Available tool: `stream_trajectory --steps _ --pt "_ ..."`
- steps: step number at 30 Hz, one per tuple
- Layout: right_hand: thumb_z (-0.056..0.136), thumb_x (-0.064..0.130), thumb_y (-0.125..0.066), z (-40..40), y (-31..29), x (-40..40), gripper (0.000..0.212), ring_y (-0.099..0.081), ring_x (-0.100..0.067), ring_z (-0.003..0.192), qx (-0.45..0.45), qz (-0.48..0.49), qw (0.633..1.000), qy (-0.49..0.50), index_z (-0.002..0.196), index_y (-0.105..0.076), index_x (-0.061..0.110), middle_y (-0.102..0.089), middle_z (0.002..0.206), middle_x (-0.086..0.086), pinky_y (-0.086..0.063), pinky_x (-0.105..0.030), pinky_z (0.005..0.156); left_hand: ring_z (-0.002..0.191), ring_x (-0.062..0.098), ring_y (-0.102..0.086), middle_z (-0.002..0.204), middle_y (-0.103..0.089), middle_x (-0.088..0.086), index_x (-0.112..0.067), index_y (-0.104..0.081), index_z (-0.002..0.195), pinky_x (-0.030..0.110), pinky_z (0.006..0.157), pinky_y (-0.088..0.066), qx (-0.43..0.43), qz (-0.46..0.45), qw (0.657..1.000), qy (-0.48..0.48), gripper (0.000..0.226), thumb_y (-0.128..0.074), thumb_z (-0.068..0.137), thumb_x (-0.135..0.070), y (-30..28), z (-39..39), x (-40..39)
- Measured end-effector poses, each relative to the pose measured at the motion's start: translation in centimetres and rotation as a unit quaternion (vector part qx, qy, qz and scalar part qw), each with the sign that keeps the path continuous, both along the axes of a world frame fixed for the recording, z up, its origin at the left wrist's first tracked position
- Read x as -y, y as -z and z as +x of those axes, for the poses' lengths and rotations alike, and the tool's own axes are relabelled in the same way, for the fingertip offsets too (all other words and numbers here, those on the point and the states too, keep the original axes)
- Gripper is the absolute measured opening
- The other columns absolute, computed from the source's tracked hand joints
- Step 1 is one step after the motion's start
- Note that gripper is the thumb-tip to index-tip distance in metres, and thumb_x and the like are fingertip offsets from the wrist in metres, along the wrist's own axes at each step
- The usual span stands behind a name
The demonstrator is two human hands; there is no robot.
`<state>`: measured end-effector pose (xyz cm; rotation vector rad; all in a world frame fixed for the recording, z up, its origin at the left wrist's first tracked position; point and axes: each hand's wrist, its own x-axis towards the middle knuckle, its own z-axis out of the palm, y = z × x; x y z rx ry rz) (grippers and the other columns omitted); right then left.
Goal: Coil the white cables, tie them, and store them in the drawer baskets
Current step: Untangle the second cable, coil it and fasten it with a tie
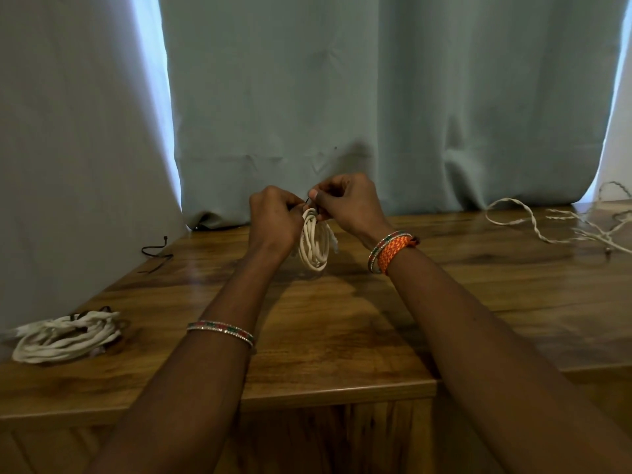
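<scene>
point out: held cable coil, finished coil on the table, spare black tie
held cable coil (314, 246): head view, middle of the hanging loops.
finished coil (66, 336): head view, middle of the bundle, table's left.
spare black tie (155, 249): head view, its curved strand.

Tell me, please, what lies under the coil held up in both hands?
Under the held coil only the bare wooden table shows, carrying its shadow. The coil hangs clear of it. The left hand and right hand cover its top.

Two hands tying a coiled white cable above a wooden table

The left hand and right hand pinch a thin black tie atop the hanging white cable coil; another tied white coil lies on the glossy brown wooden tabletop.
</scene>
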<state>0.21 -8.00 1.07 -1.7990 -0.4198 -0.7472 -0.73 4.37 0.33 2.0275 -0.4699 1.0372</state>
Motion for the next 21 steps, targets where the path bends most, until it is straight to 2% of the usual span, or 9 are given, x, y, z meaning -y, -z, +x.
stream_trajectory --steps 4,8,11,15,17,21 --pt "0.084 0.009 -0.067 0.3 0.2 0.0 0.010 -0.071 -0.025 0.069 -0.008 -0.042 0.999 0.005 0.086 -0.072 0.001 -0.072 0.077 -0.015 -0.060 -0.041 0.071 0.060 0.027 -0.066 0.064 -0.069 0.019 0.000 -0.075 0.077 0.039 0.058 -0.052 -0.007 0.012 1.000 -0.007 0.017 -0.062 0.084 -0.010 0.2 0.0 0.0" --pt "0.085 0.009 -0.067 0.1 0.1 0.0 0.010 -0.071 -0.026 0.070 -0.018 -0.029 0.999 -0.002 0.087 -0.071 0.000 -0.071 0.078 -0.015 -0.060 -0.038 0.070 0.061 0.029 -0.066 0.064 -0.068 0.020 0.000 -0.075 0.076 0.038 0.059 -0.049 -0.007 0.010 1.000 -0.013 0.018 -0.063 0.083 -0.010 0.2 0.2 0.0" --pt "0.085 0.010 -0.067 0.0 0.0 0.2 0.009 -0.071 -0.024 0.070 -0.026 -0.054 0.998 -0.004 0.087 -0.071 0.002 -0.070 0.076 -0.011 -0.060 -0.035 0.069 0.057 0.030 -0.064 0.061 -0.067 0.020 0.001 -0.075 0.074 0.038 0.052 -0.049 -0.009 0.021 1.000 -0.014 0.019 -0.061 0.084 -0.009 0.2 0.1 0.1" --pt "0.084 0.007 -0.067 -0.2 0.0 0.2 0.005 -0.069 -0.023 0.062 -0.032 -0.065 0.997 -0.013 0.089 -0.065 0.006 -0.067 0.070 -0.009 -0.060 -0.035 0.064 0.062 0.029 -0.066 0.066 -0.069 0.020 0.000 -0.075 0.078 0.038 0.058 -0.051 -0.003 0.036 0.999 -0.017 0.018 -0.064 0.083 -0.012 0.2 0.5 -0.1" --pt "0.084 0.004 -0.067 -0.4 0.0 0.2 0.010 -0.066 -0.018 0.056 -0.034 -0.057 0.998 -0.020 0.089 -0.059 0.008 -0.064 0.065 -0.006 -0.060 -0.032 0.058 0.063 0.028 -0.067 0.067 -0.070 0.019 -0.001 -0.075 0.079 0.042 0.062 -0.054 0.004 0.042 0.999 -0.013 0.018 -0.065 0.084 -0.015 0.2 0.8 -0.3" --pt "0.086 0.001 -0.063 -0.8 -0.1 0.6 0.007 -0.066 -0.020 0.063 -0.032 -0.073 0.995 -0.060 0.082 -0.059 0.005 -0.064 0.068 -0.005 -0.059 -0.028 0.056 0.063 0.025 -0.067 0.070 -0.071 0.017 -0.005 -0.076 0.085 0.043 0.063 -0.055 0.007 0.062 0.998 0.007 0.016 -0.066 0.084 -0.018 0.2 0.9 -0.7"
